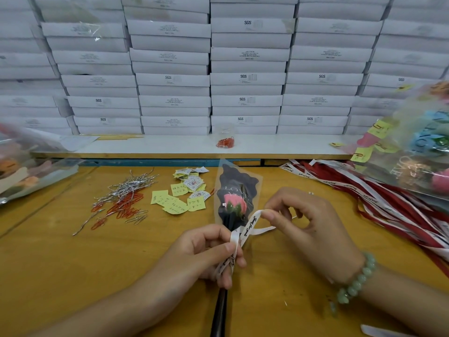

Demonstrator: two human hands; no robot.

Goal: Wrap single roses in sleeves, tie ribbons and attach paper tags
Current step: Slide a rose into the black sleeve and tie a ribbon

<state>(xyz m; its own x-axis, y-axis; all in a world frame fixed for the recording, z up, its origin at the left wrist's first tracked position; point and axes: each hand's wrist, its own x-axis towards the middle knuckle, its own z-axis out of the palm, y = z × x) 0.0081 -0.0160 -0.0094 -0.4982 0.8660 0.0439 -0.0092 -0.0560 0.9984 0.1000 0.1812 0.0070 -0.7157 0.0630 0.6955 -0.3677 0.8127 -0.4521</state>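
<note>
Pink, with a dark stem, the single rose lies in a clear plastic sleeve printed black with pale lettering. It sits near the middle of the yellow wooden table, head pointing far and stem running toward the near edge. The left hand grips the narrow neck of the sleeve, its thumb and fingers curled round it and pinning one end of a white ribbon with black script against it. The right hand, a pale green bead bracelet on its wrist, pinches a loop of the same ribbon between thumb and forefinger just right of the rose. Left of the sleeve lie small yellow paper tags, and farther left a heap of orange and silver paper clips. Loose red and white ribbons spread across the right. Stacked white cardboard boxes fill the far side.
</note>
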